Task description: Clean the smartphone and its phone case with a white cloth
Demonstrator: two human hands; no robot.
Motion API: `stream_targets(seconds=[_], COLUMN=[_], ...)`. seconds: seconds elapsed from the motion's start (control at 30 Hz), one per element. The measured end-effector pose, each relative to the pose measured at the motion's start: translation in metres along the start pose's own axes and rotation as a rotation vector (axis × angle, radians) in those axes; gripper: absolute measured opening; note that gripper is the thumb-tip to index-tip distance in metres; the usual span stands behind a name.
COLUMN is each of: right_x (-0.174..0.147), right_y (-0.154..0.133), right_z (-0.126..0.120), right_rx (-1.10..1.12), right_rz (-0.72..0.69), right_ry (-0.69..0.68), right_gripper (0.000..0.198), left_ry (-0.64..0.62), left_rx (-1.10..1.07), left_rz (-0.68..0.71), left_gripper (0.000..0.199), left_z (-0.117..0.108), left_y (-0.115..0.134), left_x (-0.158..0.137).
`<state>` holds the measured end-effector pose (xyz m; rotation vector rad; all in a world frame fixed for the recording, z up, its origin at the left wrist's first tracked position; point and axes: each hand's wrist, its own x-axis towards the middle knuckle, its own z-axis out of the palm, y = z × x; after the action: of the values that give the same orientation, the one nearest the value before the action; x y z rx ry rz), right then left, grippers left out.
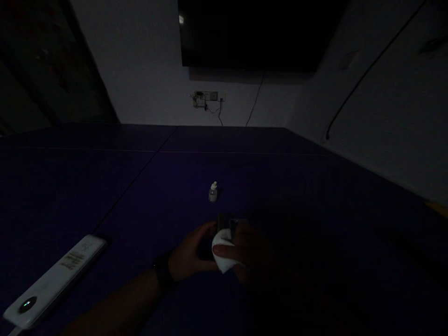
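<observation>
In dim light, my left hand (pixel 187 254) curls around a dark object (pixel 220 222) whose kind I cannot make out. It wears a dark band on the wrist. My right hand (pixel 250 254) pinches a folded white cloth (pixel 224 263), pressed against that object, with the thumb lying across the cloth. A pale, thin-edged piece (pixel 239 220) shows just beyond the right fingers; the hands hide most of it. Farther out, a small bottle (pixel 213 193) with a white top stands upright on the dark blue surface (pixel 182 182).
At the lower left lies a long white device (pixel 56 282) with a round dark spot and a cord at its near end. A wall with sockets (pixel 210 96) and hanging cables rises behind the surface, below a large dark screen (pixel 252 35). Another wall stands right.
</observation>
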<state>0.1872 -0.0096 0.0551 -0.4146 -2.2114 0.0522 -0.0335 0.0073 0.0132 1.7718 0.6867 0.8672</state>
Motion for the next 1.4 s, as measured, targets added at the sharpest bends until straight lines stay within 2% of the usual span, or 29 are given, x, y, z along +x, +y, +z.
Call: stream_targets(seconds=[0.07,0.17,0.27,0.4,0.47,0.5,0.63,0.73,0.8,0.97,1.1,1.27,1.4], right_x=[0.002,0.004,0.003,0.003,0.005,0.006,0.007,0.006,0.005,0.005,0.003,-0.002,-0.003], right_y=[0.0,0.001,0.004,0.004,0.001,0.0,-0.002,-0.002,-0.001,-0.001,-0.001,0.004,0.009], right_z=[0.002,0.005,0.009,0.012,0.009,0.007,-0.001,-0.002,-0.001,0.006,0.011,0.019,0.027], right_rx=[-0.021,-0.06,-0.001,0.115,0.137,0.133,0.075,-0.008,-0.083,-0.145,-0.09,0.053,0.165], right_rz=[0.07,0.358,0.606,0.73,0.682,0.609,0.149,-0.055,-0.09,-0.006,0.145,0.568,0.877], right_ry=[0.021,0.047,0.068,0.091,0.078,0.073,0.034,0.022,0.006,0.026,0.079,0.125,0.223], right_gripper=[0.04,0.04,0.039,0.041,0.041,0.041,0.037,0.036,0.037,0.04,0.044,0.04,0.042], left_ry=[-0.009,0.002,0.004,-0.012,-0.016,-0.015,0.01,-0.008,-0.023,0.0,-0.007,-0.012,-0.028], left_rx=[-0.033,-0.041,-0.044,-0.05,-0.045,-0.04,-0.051,-0.117,-0.138,-0.124,-0.075,-0.002,-0.019], left_rz=[-0.001,-0.008,-0.019,-0.012,-0.01,-0.008,-0.012,-0.031,-0.032,-0.023,-0.027,-0.026,-0.021], left_gripper=[0.092,0.094,0.093,0.093,0.092,0.092,0.096,0.09,0.087,0.085,0.091,0.096,0.094], left_z=[0.0,0.001,0.0,0.0,-0.001,-0.001,0.0,0.001,0.001,0.0,-0.002,-0.002,-0.002], left_y=[0.0,0.0,0.0,-0.001,-0.001,-0.001,0.0,0.003,0.005,0.001,-0.005,-0.006,-0.003], left_x=[0.001,0.001,0.001,0.001,0.001,0.001,0.0,0.001,0.001,0.001,0.0,0.0,0.0])
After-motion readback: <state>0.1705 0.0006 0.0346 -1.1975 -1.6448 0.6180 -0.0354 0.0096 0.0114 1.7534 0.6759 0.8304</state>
